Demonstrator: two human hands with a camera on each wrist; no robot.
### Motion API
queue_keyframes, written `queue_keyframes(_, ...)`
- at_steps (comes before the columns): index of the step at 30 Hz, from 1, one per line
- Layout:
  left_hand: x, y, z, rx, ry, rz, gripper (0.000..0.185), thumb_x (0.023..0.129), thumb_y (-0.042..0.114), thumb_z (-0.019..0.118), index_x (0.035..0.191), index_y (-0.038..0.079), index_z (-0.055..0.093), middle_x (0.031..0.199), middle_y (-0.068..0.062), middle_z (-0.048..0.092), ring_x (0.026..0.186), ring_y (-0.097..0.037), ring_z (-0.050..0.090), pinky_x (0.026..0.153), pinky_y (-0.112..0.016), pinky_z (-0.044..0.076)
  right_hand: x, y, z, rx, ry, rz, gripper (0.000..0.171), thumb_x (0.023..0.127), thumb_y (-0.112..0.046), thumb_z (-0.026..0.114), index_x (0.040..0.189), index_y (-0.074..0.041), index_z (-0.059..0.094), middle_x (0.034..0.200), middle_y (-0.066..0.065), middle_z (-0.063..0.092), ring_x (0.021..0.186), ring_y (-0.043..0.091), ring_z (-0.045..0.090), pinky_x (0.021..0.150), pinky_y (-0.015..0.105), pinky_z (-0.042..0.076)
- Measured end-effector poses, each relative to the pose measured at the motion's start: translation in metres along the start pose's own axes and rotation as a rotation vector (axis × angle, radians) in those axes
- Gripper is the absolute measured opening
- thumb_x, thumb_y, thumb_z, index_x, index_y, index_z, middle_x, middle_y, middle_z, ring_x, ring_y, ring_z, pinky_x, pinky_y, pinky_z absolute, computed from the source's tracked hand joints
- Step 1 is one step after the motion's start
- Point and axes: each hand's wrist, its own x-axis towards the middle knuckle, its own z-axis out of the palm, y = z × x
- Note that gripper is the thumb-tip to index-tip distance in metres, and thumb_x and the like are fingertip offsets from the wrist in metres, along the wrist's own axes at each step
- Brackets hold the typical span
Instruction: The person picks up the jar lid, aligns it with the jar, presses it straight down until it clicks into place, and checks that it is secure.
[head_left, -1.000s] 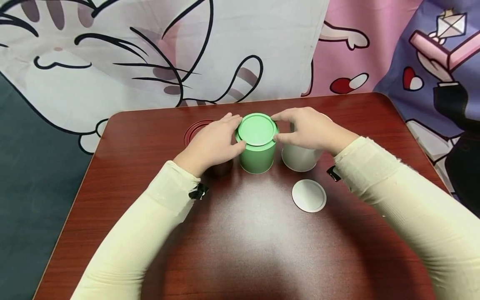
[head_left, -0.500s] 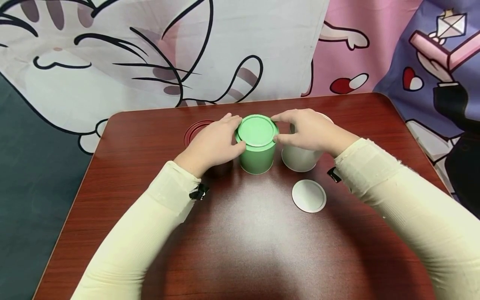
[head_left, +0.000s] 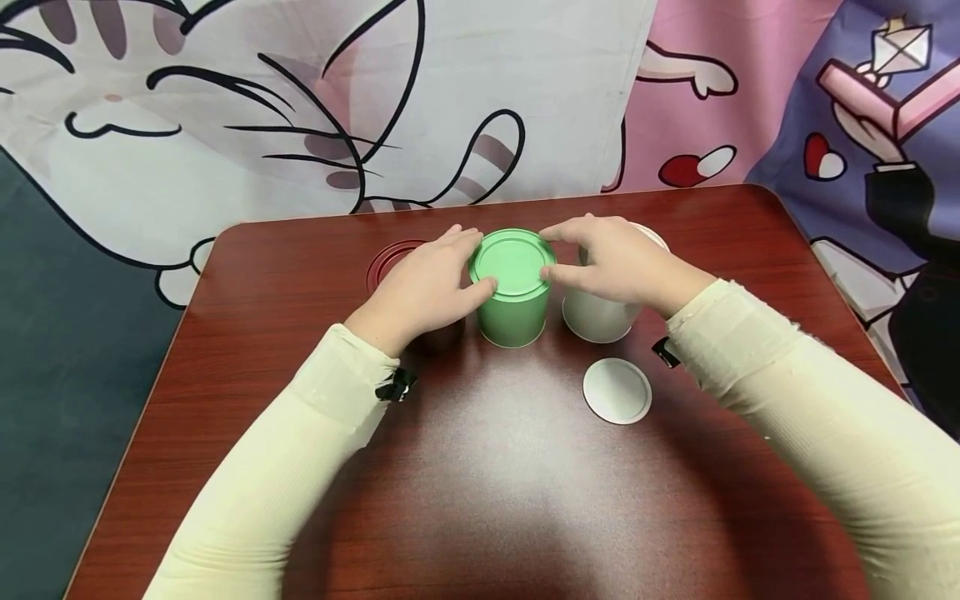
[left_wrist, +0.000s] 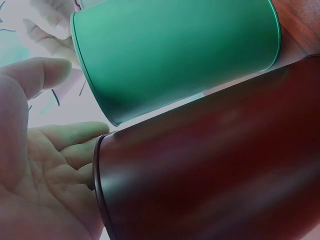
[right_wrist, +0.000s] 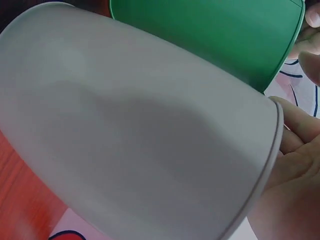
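Squarely between the two hands stands the upright green round metal tin (head_left: 514, 287) with its green lid (head_left: 512, 262) seated on top, its long axis vertical; the left hand (head_left: 420, 287) curls thumb and fingers (head_left: 468, 242) against the lid's left rim and the right hand (head_left: 618, 262) pinches its right rim, both equally near. Either side of it on the glossy reddish-brown wooden surface (head_left: 480, 467) stand a dark red tin (left_wrist: 215, 175) and an open white tin (head_left: 600, 317), almost touching it. A loose white round lid (head_left: 617, 391) lies nearer the person, a dark red lid (head_left: 390, 260) lies behind the left hand, and cartoon-printed cloth (head_left: 300, 100) hangs behind.
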Motion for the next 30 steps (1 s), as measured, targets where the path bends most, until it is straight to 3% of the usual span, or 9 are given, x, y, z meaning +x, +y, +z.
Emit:
queue_keyframes(5,0.001,-0.001,0.001,-0.002,0.001,-0.005,0.062,0.096,0.040,0.057,0.148,0.009,0.047,0.157,-0.009,0.041,0.150,-0.024,0.028,0.119,-0.042,0.031,0.001,0.002,0.003,0.028,0.031,-0.056,0.051,0.093,-0.034,0.071,0.135,-0.005,0.063,0.133,0.008,0.065,0.131,0.029,0.055,0.122,0.044,0.023)
queue_keyframes(11,0.003,-0.001,0.004,0.007,0.000,-0.014,0.063,0.096,0.041,0.060,0.148,0.008,0.048,0.157,-0.010,0.041,0.150,-0.025,0.028,0.119,-0.043,0.031,0.002,-0.001,0.006,0.048,0.063,-0.086,0.045,0.091,-0.030,0.074,0.126,-0.001,0.068,0.128,0.011,0.067,0.125,0.028,0.059,0.122,0.042,0.023)
queue_keyframes(19,0.003,0.002,0.008,0.039,-0.018,-0.037,0.060,0.098,0.039,0.058,0.146,0.004,0.049,0.157,-0.011,0.041,0.150,-0.024,0.028,0.121,-0.040,0.027,0.002,-0.005,0.010,0.042,0.077,-0.006,0.044,0.087,-0.030,0.079,0.119,-0.002,0.071,0.127,0.010,0.068,0.133,0.034,0.053,0.121,0.043,0.027)
queue_keyframes(24,0.001,0.001,0.008,0.041,0.001,-0.033,0.061,0.097,0.041,0.059,0.145,0.003,0.050,0.156,-0.012,0.042,0.150,-0.025,0.030,0.121,-0.041,0.028,0.002,-0.005,0.011,0.033,0.084,-0.012,0.042,0.086,-0.031,0.079,0.117,-0.003,0.073,0.127,0.009,0.068,0.132,0.033,0.054,0.121,0.042,0.026)
queue_keyframes(30,-0.001,0.001,0.009,0.044,0.019,-0.046,0.060,0.097,0.043,0.060,0.141,0.003,0.054,0.153,-0.012,0.046,0.148,-0.025,0.033,0.118,-0.044,0.032,0.000,-0.011,0.011,0.038,0.095,0.023,0.041,0.084,-0.032,0.081,0.112,-0.002,0.075,0.127,0.008,0.068,0.124,0.027,0.059,0.104,0.044,0.045)
